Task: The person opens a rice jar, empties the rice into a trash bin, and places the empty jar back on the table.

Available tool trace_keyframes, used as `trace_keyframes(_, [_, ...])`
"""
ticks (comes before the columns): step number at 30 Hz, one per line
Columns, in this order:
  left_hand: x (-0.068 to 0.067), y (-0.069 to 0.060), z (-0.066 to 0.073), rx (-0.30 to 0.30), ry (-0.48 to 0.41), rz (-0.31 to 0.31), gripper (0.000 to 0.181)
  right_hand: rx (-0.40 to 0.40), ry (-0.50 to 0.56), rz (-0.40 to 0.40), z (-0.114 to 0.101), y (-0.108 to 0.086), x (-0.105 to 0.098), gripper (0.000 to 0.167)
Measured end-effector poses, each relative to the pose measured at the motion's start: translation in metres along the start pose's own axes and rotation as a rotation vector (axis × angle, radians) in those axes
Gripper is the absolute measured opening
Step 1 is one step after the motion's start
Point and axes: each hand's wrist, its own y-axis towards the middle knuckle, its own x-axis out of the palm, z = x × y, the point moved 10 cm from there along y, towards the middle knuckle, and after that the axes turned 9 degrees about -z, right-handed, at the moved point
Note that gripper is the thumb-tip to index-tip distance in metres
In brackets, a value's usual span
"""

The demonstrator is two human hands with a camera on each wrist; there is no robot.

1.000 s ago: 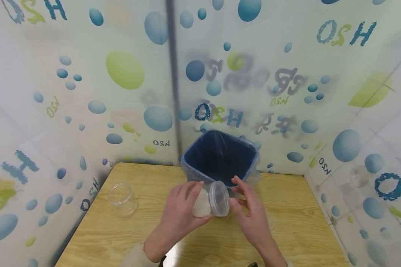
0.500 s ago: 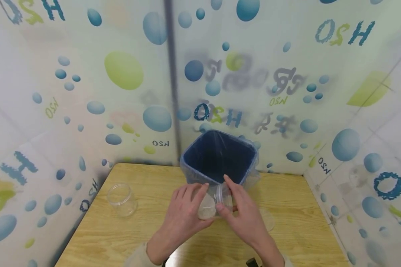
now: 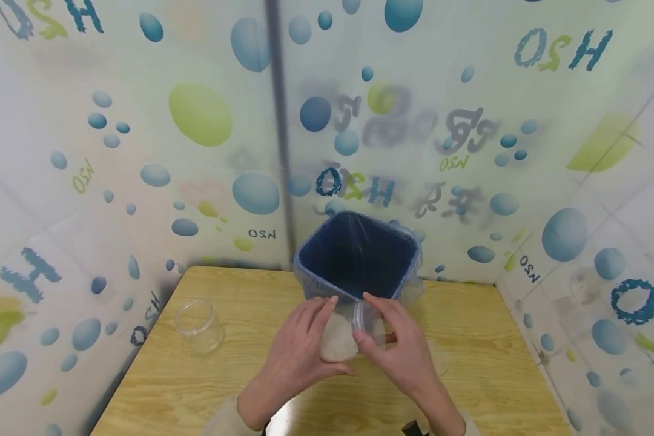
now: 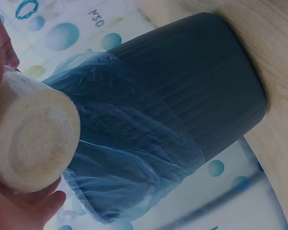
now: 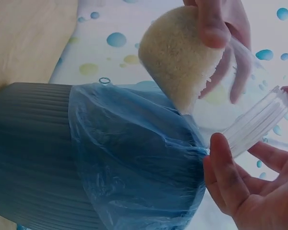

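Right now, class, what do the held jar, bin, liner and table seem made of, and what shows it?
Jar: clear, smooth plastic or glass; its wall is transparent.
Bin: probably matte plastic, with even ribs.
Liner: seemingly thin, glossy plastic film; it wrinkles and is translucent.
Table: wood or printed laminate; grain shows, and a glare spot suggests shine.

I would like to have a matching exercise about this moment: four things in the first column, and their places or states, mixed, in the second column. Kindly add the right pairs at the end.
Things:
1. tilted jar
2. clear lid
3. bin
4. second jar

Places or states:
A. gripped by the right hand
B. standing on the wooden table, at the left in the head view
C. held by the left hand, with pale grains inside
D. dark blue, with a plastic bag folded over its rim

Right pairs: 1-C, 2-A, 3-D, 4-B
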Motion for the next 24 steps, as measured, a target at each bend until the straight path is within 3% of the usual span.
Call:
trace_keyframes(4, [0.001, -0.003, -0.002, -0.022, -0.021, -0.001, 0.127, -0.013, -0.012, 0.001, -0.002, 0.0, -0.001, 0.057])
trace_keyframes(8, [-0.003, -0.004, 0.0, -0.019, 0.006, 0.058, 0.109, -0.057, -0.046, 0.006, -0.007, -0.001, 0.0, 0.061])
trace_keyframes(13, [-0.008, -0.002, 0.004, 0.005, 0.031, 0.108, 0.1, -0.154, -0.266, 0.05, -0.021, -0.002, 0.003, 0.065])
trace_keyframes(18, [-0.007, 0.001, 0.007, 0.02, 0.021, 0.079, 0.101, -0.204, -0.436, 0.137, -0.029, -0.003, 0.003, 0.055])
trace_keyframes(24, [-0.003, 0.004, 0.009, 0.034, 0.024, 0.022, 0.108, -0.309, -0.403, 0.209, -0.032, -0.004, 0.0, 0.055])
